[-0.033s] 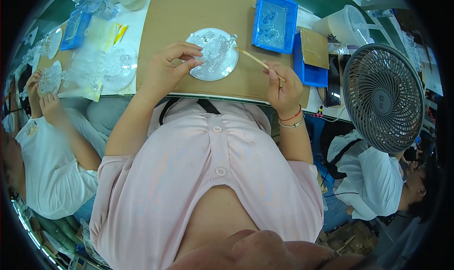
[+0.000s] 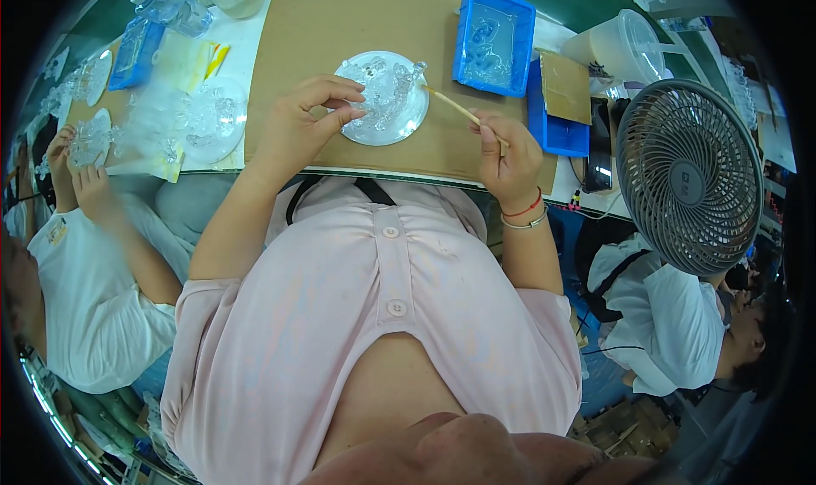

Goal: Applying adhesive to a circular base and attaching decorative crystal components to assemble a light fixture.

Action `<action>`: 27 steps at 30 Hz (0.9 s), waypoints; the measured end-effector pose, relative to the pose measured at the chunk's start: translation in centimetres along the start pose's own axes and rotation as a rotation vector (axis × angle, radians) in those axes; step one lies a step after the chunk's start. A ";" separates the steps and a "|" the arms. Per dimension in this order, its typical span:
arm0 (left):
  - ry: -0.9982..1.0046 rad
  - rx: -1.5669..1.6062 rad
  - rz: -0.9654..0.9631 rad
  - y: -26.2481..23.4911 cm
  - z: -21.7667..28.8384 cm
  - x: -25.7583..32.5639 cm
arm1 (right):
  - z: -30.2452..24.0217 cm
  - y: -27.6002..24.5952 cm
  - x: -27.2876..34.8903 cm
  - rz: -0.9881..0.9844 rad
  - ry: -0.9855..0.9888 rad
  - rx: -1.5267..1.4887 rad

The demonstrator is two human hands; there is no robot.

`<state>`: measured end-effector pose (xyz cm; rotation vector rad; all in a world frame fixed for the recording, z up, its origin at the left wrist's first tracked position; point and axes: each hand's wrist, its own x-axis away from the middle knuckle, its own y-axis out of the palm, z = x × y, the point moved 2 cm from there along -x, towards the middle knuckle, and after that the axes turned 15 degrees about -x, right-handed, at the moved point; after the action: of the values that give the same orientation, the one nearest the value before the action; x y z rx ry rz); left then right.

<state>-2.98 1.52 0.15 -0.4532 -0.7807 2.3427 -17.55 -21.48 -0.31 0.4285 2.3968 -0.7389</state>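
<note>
A round white plate [image 2: 374, 136] lies before me, with a cluster of small clear pieces [image 2: 380, 90] on it. My left hand [image 2: 319, 107] reaches over the plate's left side. Its thumb and forefinger are closed together at the clear pieces; what they pinch, if anything, is too small and see-through to make out. In my right hand [image 2: 510, 158] is a thin wooden stick [image 2: 456, 105], gripped between thumb and fingers. The stick's tip points at the plate's right rim, next to a clear piece [image 2: 418, 68] there.
Brown cardboard [image 2: 340, 17] covers the table under the plate. A blue tray [image 2: 495, 39] with clear pieces stands back right, beside another blue bin [image 2: 565, 132] with cardboard on it. A grey fan [image 2: 688, 179] stands right. At left, a co-worker's hands [image 2: 85, 179] are near another plate [image 2: 212, 158].
My right hand and the stick have shifted very slightly to the left. My left hand and the plate stay where they were.
</note>
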 end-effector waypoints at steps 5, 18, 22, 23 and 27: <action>-0.017 0.009 -0.002 0.3 0.3 0.2 | -1.4 -0.7 0.8 -0.069 -0.028 -0.044; 0.082 0.000 0.012 1.4 0.8 0.2 | -3.3 -1.0 1.3 -0.148 -0.022 -0.129; 0.095 -0.032 0.006 1.4 1.2 0.2 | -2.7 -0.9 1.3 -0.075 -0.020 -0.030; 0.100 -0.038 0.010 1.4 1.3 0.2 | -2.8 -0.9 1.3 -0.103 -0.032 -0.007; 0.094 -0.031 0.010 1.6 1.6 0.3 | -3.5 -0.3 2.2 -0.193 -0.083 -0.117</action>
<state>-4.65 0.02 0.31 -0.5781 -0.7733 2.3033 -20.93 -19.39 0.76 0.1174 2.4099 -0.6806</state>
